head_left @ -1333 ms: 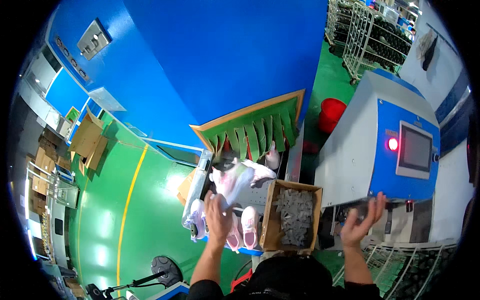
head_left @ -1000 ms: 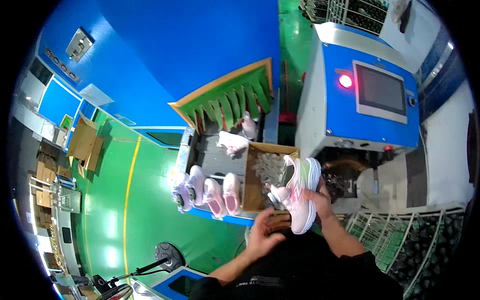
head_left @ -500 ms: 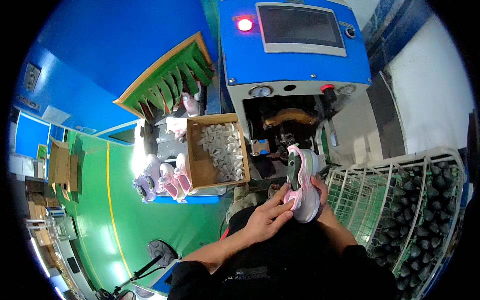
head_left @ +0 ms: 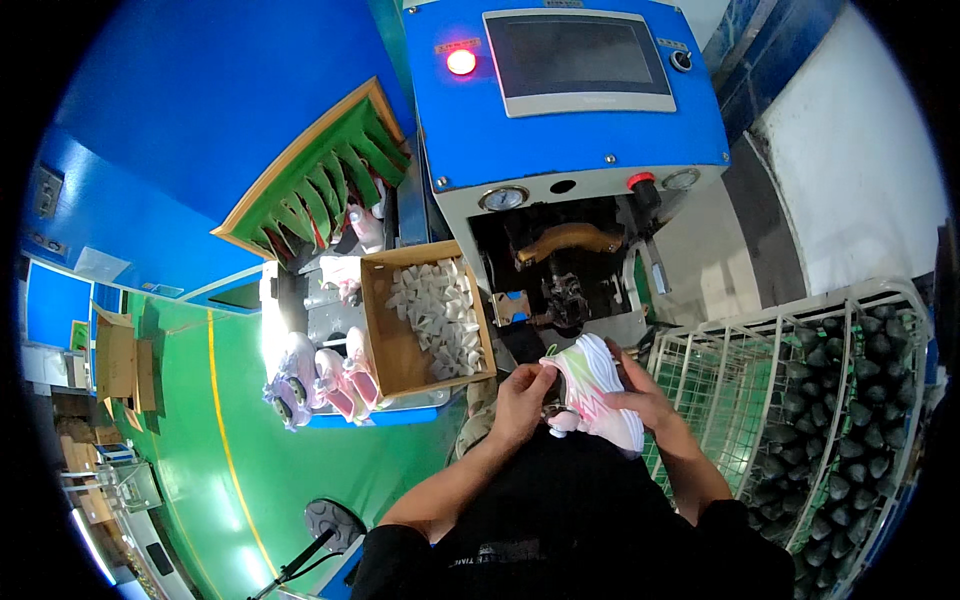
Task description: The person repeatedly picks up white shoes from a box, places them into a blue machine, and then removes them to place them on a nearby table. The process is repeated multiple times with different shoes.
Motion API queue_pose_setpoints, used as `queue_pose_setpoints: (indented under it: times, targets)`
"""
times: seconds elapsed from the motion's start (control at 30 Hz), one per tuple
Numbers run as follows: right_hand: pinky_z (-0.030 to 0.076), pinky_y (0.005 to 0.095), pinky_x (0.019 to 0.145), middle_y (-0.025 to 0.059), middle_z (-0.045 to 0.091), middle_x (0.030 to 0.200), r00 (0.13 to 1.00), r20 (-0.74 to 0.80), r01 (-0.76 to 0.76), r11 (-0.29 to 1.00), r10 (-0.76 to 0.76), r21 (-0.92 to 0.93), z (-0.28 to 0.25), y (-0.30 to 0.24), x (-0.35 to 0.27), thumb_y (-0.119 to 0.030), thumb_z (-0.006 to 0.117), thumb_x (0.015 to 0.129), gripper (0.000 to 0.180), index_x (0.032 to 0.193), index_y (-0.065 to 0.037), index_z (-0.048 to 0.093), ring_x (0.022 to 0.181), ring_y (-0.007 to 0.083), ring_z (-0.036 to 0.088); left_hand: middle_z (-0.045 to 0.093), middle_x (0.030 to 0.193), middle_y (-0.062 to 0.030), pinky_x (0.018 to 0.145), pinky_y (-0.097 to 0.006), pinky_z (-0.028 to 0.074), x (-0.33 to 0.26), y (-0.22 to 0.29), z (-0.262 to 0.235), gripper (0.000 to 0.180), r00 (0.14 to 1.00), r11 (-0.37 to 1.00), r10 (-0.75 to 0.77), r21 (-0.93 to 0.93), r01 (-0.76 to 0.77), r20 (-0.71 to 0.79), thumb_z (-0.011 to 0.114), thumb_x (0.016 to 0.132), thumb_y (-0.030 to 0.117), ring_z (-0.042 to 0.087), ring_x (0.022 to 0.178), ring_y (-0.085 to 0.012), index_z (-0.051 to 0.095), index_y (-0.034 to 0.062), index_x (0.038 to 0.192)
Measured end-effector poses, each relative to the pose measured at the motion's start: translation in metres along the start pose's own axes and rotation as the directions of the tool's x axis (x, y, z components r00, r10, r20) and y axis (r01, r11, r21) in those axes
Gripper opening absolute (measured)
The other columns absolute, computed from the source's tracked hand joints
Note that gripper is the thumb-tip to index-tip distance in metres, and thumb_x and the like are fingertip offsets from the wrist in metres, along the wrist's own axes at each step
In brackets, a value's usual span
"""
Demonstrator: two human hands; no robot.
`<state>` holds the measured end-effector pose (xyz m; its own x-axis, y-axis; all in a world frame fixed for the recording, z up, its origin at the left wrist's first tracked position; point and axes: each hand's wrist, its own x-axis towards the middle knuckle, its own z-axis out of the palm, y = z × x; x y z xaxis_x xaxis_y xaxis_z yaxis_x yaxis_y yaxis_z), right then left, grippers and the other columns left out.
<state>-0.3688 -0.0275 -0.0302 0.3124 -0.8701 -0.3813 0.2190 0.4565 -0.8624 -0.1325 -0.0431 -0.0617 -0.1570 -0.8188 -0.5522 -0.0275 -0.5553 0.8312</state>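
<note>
In front of my body I hold a pink, white and pale green sneaker [head_left: 592, 388], tilted on its side, with its white sole edge facing right. My left hand [head_left: 522, 402] is closed, thumb and fingers pinching the shoe near its opening and a thin green loop. On the other side, my right hand [head_left: 643, 393] wraps round the shoe, its fingers lying across the side and sole. Just beyond the shoe is the open, dark bay of a blue and white machine [head_left: 570, 150], with a curved tan pad [head_left: 570, 241] and metal clamp parts inside.
A cardboard box [head_left: 375, 330] of small white folded pieces stands left of the machine. Beside it several pink and lilac sneakers [head_left: 340, 380] rest on a blue-edged stand. Green flaps [head_left: 320, 190] hang behind. At right, a wire cart [head_left: 720, 400] carries many dark, pointed pieces [head_left: 840, 440].
The sneaker has been turned, so its pink side now shows where its dark opening faced up before. My left hand has shifted left and up along it; the view has tilted slightly.
</note>
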Motion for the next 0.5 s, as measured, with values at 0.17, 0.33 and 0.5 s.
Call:
queue_pose_setpoints:
  times: [0.17, 0.33, 0.5]
  targets:
    - [0.043, 0.0360, 0.110, 0.0164, 0.057, 0.141, 0.931, -0.346, 0.181, 0.972, -0.118, 0.153, 0.003, -0.020, 0.041, 0.003, 0.061, 0.076, 0.083, 0.155, 0.000, 0.037, 0.128, 0.0271, 0.057, 0.068, 0.111, -0.0062, 0.086, -0.027, 0.053, 0.007, -0.005, 0.010, 0.020, 0.975, 0.943, 0.147, -0.320, -0.087, 0.167, 0.063, 0.101, 0.008, 0.063, 0.100, -0.0107, 0.058, -0.0019, 0.118]
    - [0.051, 0.0354, 0.099, 0.0198, 0.062, 0.134, 0.845, -0.452, 0.095, 0.913, -0.284, -0.396, -0.002, -0.046, 0.082, -0.003, 0.066, 0.080, 0.083, 0.157, -0.006, 0.036, 0.113, 0.0281, 0.066, 0.063, 0.103, -0.0019, 0.084, -0.025, 0.048, 0.044, -0.018, 0.029, 0.022, 0.947, 0.935, 0.250, -0.304, -0.181, 0.204, 0.062, 0.103, 0.015, 0.057, 0.093, -0.0079, 0.056, 0.0001, 0.118]
    - [0.051, 0.0443, 0.098, 0.0310, 0.053, 0.138, 0.882, -0.358, -0.314, 0.186, -0.307, -0.931, 0.019, -0.047, 0.126, -0.019, 0.073, 0.081, 0.087, 0.159, -0.030, 0.034, 0.116, 0.0418, 0.063, 0.061, 0.096, -0.0016, 0.081, -0.027, 0.048, 0.101, -0.056, 0.033, 0.022, 0.954, 0.913, 0.204, -0.394, -0.104, 0.221, 0.059, 0.105, 0.022, 0.055, 0.085, -0.0095, 0.055, 0.0014, 0.109]
